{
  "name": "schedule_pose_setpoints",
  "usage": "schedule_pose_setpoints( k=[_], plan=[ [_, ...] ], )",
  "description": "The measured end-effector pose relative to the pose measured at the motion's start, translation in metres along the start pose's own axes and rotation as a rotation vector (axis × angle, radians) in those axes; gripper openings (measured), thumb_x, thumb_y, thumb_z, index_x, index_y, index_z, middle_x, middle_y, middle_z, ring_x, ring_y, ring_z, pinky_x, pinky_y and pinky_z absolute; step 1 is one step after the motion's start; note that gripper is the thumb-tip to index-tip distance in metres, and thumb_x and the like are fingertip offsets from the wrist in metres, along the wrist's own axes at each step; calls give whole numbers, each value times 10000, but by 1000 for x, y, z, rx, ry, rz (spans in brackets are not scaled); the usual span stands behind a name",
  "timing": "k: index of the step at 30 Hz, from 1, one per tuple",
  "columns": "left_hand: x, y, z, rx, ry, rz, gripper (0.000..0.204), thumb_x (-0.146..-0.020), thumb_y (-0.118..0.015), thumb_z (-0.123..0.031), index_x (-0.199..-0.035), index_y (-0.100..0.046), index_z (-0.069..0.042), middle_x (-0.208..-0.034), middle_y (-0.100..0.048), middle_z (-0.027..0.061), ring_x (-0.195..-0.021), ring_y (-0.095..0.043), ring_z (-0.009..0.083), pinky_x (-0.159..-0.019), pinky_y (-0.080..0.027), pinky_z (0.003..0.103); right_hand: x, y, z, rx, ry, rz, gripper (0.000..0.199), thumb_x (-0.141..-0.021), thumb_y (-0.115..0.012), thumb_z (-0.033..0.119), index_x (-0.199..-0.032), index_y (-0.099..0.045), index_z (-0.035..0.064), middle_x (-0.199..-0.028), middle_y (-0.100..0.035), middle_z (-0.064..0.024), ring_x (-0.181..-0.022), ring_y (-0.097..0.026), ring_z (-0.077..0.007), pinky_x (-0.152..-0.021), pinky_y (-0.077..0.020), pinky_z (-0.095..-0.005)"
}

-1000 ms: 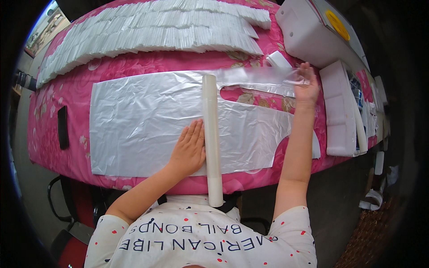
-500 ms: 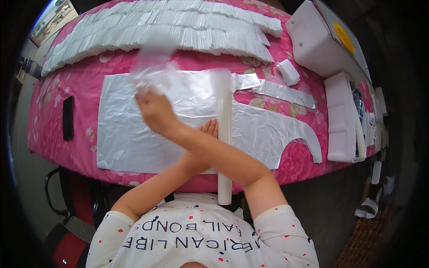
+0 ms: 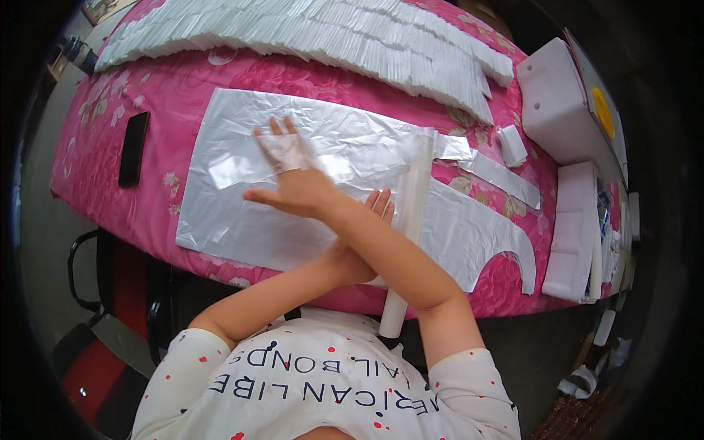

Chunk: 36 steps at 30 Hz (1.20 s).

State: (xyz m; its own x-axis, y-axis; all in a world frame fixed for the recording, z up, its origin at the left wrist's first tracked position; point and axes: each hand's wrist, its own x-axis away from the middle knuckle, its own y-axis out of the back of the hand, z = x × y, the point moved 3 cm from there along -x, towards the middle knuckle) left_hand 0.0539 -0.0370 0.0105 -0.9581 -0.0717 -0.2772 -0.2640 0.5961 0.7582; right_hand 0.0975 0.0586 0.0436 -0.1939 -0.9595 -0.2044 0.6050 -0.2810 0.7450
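A thin, shiny white plastic apron lies spread on a pink flowered cloth. Above its left part is my right hand, with fingers spread and nothing gripped. My right forearm crosses over the left one. My left hand, partly hidden under that forearm, rests on the apron with its visible fingers stretched out. Just right of it a long translucent roll or tube lies across the apron and juts past the table's near edge. The apron's curved cutout and strap pieces show to the right.
Rows of folded white plastic packets cover the far side. A black phone lies at the left. On the right stand white foam boxes, with a small folded white piece beside them. A red-and-black chair is at lower left.
My right hand has come down toward the apron and opened, letting go of the crumpled clear film it held. The whole view has tilted; my left hand stays beside the roll or tube.
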Motion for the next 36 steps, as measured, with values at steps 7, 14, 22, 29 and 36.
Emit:
schedule_pose_setpoints(
  k=[7,14,22,29,36],
  plan=[
    [25,46,37,-260,144,59,718,-769,-623,-286,-1316,-318,64,-1405,-261,228,-1314,-200,396,-1080,-163,493,35,57,-51,-559,-113,-25,822,-861,-333,638,-1418,-182,53,-1470,-146,-196,-1378,-22,-339,-1106,-77,-395],
    [34,64,49,-186,101,5,630,-779,-619,-190,-1291,-359,68,-1381,-315,219,-1248,-336,379,-1036,-294,412,132,154,-151,-747,-552,-480,863,-853,-120,689,-1398,-191,23,-1430,-223,-80,-1332,-147,-187,-1101,-56,-339],
    [25,69,30,72,206,-44,472,-832,-549,-136,-1244,-426,58,-1303,-417,227,-1205,-396,366,-1011,-325,398,361,341,-215,-1228,-620,-1869,728,-878,-370,510,-1388,-195,20,-1413,-273,-199,-1277,-320,-327,-1011,-312,-463],
    [-61,21,26,1049,536,-98,457,-929,-422,-216,-1299,-359,45,-1346,-391,149,-1234,-392,241,-1017,-328,350,303,254,-156,-840,-451,-817,358,-937,-389,226,-1211,-515,34,-1222,-544,-87,-1073,-533,-182,-885,-411,-310],
    [-105,-15,47,1683,924,-125,590,-950,-353,-366,-1293,-290,109,-1317,-385,201,-1222,-397,247,-1032,-315,356,240,121,-59,24,-281,-75,571,-879,-486,418,-1311,-415,52,-1362,-380,-169,-1232,-377,-357,-1022,-307,-399]
  ],
)
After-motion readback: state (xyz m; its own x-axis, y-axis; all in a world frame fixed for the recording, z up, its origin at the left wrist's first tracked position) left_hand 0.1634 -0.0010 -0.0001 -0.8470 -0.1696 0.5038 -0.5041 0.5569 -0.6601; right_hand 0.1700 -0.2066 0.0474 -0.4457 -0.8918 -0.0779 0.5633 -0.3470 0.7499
